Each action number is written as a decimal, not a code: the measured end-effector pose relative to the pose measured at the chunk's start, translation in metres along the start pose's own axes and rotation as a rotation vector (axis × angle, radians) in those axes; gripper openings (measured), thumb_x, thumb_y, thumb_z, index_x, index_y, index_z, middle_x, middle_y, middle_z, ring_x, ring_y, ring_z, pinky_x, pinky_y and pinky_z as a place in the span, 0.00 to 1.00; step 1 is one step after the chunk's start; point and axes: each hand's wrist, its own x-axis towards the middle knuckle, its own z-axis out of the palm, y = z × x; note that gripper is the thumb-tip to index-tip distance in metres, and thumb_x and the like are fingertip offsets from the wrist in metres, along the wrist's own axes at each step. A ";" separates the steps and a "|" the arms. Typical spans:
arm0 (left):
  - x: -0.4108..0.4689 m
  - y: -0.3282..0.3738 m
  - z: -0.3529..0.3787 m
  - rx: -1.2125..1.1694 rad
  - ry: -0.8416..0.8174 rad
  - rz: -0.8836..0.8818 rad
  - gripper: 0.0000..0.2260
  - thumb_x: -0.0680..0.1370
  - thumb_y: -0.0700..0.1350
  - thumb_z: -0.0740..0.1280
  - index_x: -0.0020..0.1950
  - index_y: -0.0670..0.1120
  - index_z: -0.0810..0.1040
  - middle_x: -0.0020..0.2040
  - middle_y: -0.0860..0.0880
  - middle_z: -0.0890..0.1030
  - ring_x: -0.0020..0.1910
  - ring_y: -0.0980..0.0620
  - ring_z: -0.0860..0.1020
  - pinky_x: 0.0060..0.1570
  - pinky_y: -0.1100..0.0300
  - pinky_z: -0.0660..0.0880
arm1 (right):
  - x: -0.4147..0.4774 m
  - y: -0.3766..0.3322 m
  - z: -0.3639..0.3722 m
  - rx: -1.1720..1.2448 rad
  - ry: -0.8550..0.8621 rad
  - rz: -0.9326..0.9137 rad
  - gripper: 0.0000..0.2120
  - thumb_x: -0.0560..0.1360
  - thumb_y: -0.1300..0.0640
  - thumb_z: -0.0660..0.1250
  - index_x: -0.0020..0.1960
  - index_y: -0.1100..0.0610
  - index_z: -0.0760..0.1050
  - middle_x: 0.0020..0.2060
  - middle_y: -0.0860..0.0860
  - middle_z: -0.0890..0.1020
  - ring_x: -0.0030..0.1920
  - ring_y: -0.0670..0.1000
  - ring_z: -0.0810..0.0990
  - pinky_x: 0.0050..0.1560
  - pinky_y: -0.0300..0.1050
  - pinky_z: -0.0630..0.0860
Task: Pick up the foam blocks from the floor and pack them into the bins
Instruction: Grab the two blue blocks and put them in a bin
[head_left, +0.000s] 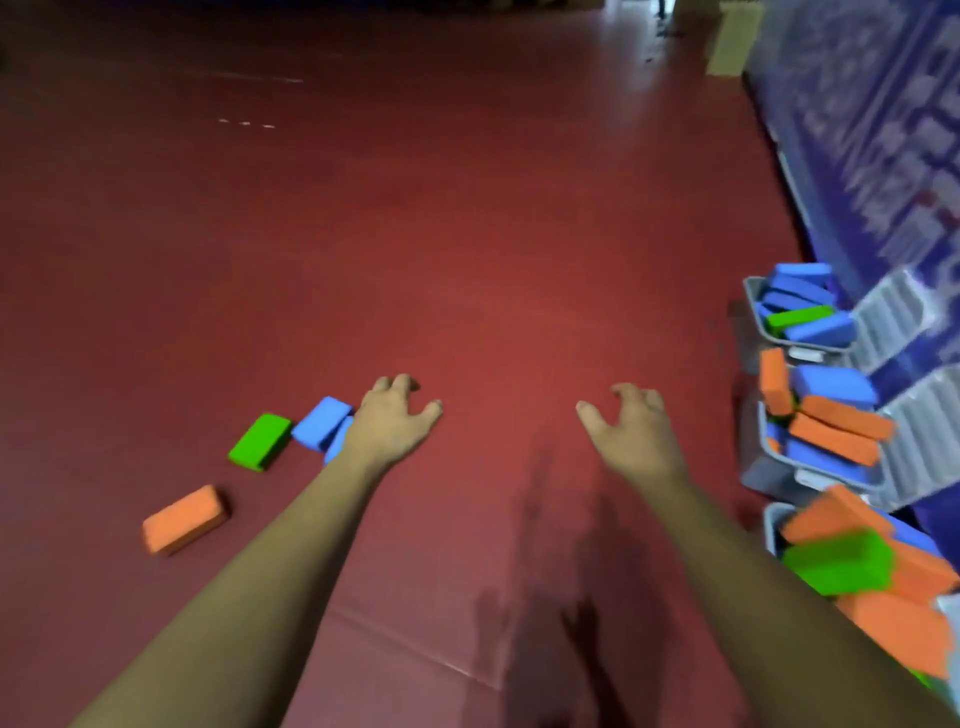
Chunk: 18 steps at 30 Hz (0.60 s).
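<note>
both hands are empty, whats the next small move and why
Probably lower the left hand onto the blue block right beside it and close on it. Both hands are open and hold nothing, that block is the nearest one loose on the floor, and the bins sit off to the right.
</note>
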 end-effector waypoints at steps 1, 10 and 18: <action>0.006 -0.021 -0.013 0.000 0.023 -0.041 0.21 0.76 0.57 0.67 0.61 0.44 0.76 0.56 0.40 0.76 0.58 0.39 0.76 0.61 0.49 0.72 | 0.009 -0.021 0.018 -0.006 -0.033 -0.029 0.29 0.75 0.41 0.67 0.69 0.58 0.71 0.64 0.61 0.72 0.66 0.62 0.73 0.68 0.56 0.69; 0.088 -0.157 -0.068 0.021 0.194 -0.303 0.14 0.77 0.48 0.69 0.57 0.41 0.75 0.48 0.48 0.71 0.54 0.41 0.74 0.53 0.52 0.69 | 0.121 -0.159 0.175 -0.139 -0.294 -0.299 0.27 0.76 0.39 0.65 0.68 0.56 0.72 0.62 0.58 0.73 0.63 0.61 0.75 0.65 0.53 0.70; 0.183 -0.219 -0.078 0.000 0.256 -0.513 0.14 0.77 0.49 0.69 0.59 0.44 0.76 0.54 0.45 0.75 0.57 0.45 0.74 0.57 0.54 0.69 | 0.248 -0.281 0.305 -0.218 -0.525 -0.550 0.25 0.75 0.41 0.65 0.65 0.57 0.72 0.59 0.58 0.74 0.62 0.62 0.75 0.62 0.54 0.72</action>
